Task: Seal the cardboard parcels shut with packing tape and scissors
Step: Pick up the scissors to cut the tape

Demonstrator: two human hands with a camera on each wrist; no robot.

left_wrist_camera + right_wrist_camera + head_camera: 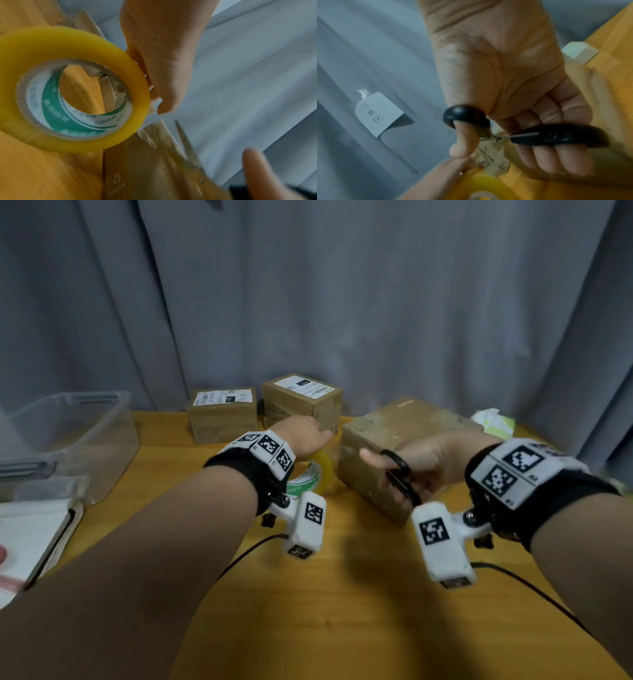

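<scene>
A large cardboard parcel (404,436), partly wrapped in clear tape, lies on the wooden table (342,628) right of centre. My left hand (308,436) grips a yellowish roll of packing tape (313,474) just left of the parcel; the roll (73,88) stands on edge, with its green-and-white core showing. My right hand (424,460) holds black-handled scissors (400,477) over the parcel's near left corner, thumb through one loop (464,115), fingers through the other (556,136). The blades (185,140) point toward the tape stretched from roll to parcel.
Two smaller labelled parcels (222,414) (301,398) stand at the table's back by a grey curtain (308,285). A clear plastic bin (65,440) and a notebook (30,542) are at the left. A white-and-green packet (493,421) lies behind the big parcel. Cables (531,587) trail over the front.
</scene>
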